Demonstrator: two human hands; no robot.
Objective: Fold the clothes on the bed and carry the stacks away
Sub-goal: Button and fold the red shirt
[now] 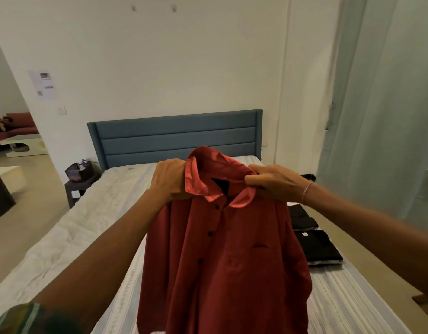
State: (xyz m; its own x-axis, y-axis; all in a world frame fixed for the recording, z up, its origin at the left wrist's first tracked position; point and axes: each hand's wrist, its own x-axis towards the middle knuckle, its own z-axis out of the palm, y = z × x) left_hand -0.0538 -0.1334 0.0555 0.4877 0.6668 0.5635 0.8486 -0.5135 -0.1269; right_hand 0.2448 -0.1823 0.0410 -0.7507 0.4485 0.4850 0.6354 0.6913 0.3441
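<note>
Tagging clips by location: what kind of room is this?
A bedroom in a home, most likely. A bed with a blue padded headboard fills the view, a curtain hangs on the right, and folded dark clothes lie on the bed while both hands hold up a red shirt.

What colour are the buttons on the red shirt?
Black, on the red shirt, seen in the head view.

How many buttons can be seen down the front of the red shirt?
3: one just below the collar, one lower down, one lower still. The red shirt hangs from both hands, and folds may hide more.
</note>
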